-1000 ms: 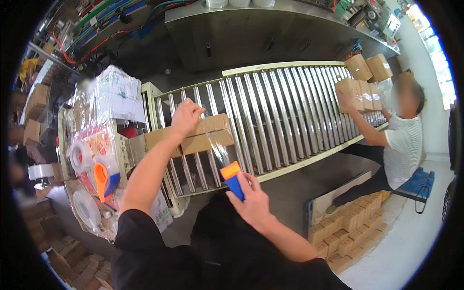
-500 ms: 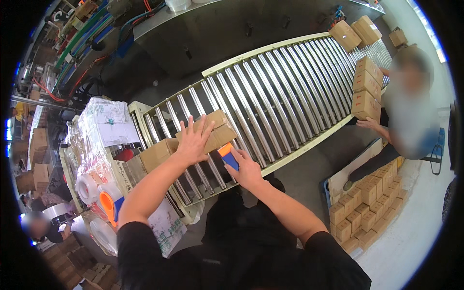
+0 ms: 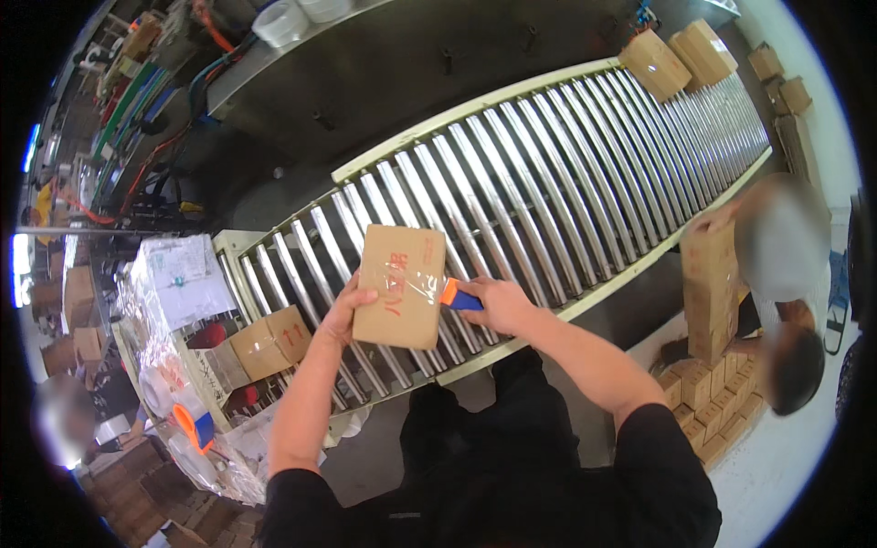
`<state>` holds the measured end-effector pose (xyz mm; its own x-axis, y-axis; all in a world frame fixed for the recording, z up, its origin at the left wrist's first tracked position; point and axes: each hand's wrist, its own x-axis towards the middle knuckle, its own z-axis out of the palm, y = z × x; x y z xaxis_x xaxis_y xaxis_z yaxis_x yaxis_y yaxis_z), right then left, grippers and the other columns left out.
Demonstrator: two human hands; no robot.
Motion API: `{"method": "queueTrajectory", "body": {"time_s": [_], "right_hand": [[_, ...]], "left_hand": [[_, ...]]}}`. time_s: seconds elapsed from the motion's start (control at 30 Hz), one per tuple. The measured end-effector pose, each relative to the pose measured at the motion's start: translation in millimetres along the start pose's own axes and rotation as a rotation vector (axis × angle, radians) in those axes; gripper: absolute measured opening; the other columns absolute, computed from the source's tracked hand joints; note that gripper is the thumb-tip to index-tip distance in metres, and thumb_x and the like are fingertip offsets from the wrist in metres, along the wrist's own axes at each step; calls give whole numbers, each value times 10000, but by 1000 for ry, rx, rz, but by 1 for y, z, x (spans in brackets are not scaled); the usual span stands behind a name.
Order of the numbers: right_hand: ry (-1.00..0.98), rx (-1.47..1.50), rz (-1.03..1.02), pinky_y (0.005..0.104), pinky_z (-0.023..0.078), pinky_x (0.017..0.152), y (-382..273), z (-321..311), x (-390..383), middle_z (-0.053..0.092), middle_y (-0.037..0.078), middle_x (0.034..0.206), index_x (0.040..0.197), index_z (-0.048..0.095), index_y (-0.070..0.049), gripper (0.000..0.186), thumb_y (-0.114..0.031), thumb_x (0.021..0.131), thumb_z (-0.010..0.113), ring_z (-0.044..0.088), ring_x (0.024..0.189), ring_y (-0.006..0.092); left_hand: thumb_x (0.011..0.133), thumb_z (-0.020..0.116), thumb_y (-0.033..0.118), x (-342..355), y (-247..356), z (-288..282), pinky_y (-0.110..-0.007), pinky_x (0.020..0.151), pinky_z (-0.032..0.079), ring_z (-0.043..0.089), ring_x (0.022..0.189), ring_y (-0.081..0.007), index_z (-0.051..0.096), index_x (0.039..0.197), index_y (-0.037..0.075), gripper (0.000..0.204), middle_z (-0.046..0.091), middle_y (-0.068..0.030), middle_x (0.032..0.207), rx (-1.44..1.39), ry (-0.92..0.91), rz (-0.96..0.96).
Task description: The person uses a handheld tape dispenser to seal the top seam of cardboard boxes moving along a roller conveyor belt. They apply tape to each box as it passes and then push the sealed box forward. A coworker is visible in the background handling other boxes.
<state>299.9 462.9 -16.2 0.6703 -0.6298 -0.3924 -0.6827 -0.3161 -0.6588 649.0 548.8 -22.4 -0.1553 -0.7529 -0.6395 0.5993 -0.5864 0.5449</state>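
My left hand (image 3: 345, 309) grips the left side of a brown cardboard box (image 3: 397, 274), its thumb on the face, which has red markings and a strip of clear tape. The box is tilted up over the metal roller conveyor (image 3: 566, 183). My right hand (image 3: 504, 309) holds an orange and blue tape dispenser (image 3: 464, 297) against the box's right edge. Another cardboard box (image 3: 272, 342) lies at the left of the rollers. A second dispenser (image 3: 194, 427) and tape rolls (image 3: 157, 389) lie on a wrapped stack at the left.
Cardboard boxes (image 3: 654, 66) sit at the conveyor's far end. A co-worker (image 3: 781, 247) at right bends with stacked boxes (image 3: 708, 274), above more small boxes (image 3: 722, 406) low down. Another person (image 3: 64, 416) is at the left. A steel counter (image 3: 365, 55) and machinery run behind.
The box has been turned and lifted in my left hand, with the dispenser now at its right edge. The co-worker has bent lower, carrying boxes off the conveyor. My view has shifted.
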Motion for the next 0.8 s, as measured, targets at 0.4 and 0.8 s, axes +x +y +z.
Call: {"method": "queueTrajectory", "body": {"time_s": [0.4, 0.8], "right_hand": [[439, 748, 623, 342, 581, 1003, 159, -50, -199, 772, 140, 1281, 1493, 640, 76, 616, -190, 978, 849, 720, 1121, 179], [526, 183, -376, 455, 644, 1007, -4, -69, -114, 697, 204, 1445, 1462, 693, -100, 745, -153, 771, 967, 755, 1216, 391]], "left_hand": [[974, 793, 236, 272, -104, 310, -448, 1220, 504, 624, 1434, -333, 469, 1660, 18, 789, 610, -212, 1589, 72, 11, 289], [1133, 635, 373, 25, -13, 204, -323, 746, 530, 656, 837, -117, 800, 1082, 21, 392, 756, -38, 960, 574, -181, -148]]}}
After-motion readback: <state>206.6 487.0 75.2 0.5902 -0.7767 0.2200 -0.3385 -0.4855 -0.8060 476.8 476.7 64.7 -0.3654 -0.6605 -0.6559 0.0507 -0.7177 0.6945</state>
